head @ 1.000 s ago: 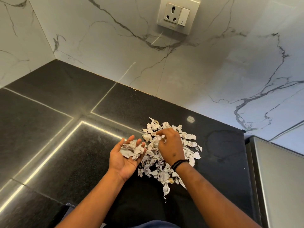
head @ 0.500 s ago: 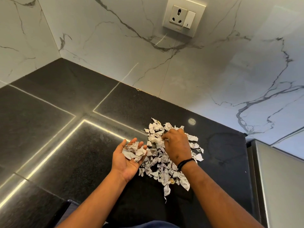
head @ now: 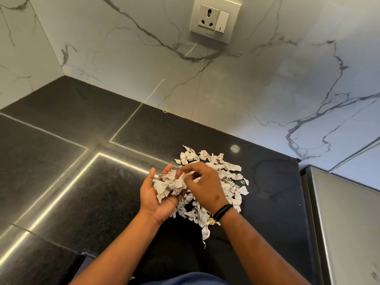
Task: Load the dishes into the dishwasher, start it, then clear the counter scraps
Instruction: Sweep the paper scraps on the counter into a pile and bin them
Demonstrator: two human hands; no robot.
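Note:
A heap of torn, crumpled paper scraps [head: 230,182] lies on the black stone counter [head: 61,182] near the marble wall. My left hand [head: 156,198] is cupped palm up just left of the heap and carries a small bunch of scraps [head: 170,185]. My right hand [head: 203,184] hovers over that palm, its fingertips pinching scraps at the bunch. A black band circles my right wrist. Part of the heap is hidden under my right hand.
A white marble backsplash with a wall socket and switch [head: 214,19] rises behind the counter. A steel appliance top [head: 345,223] borders the counter on the right. The counter's front edge runs close to my body at the bottom.
My right hand has left the heap and moved left over my left palm with scraps. The bunch in my left palm has grown.

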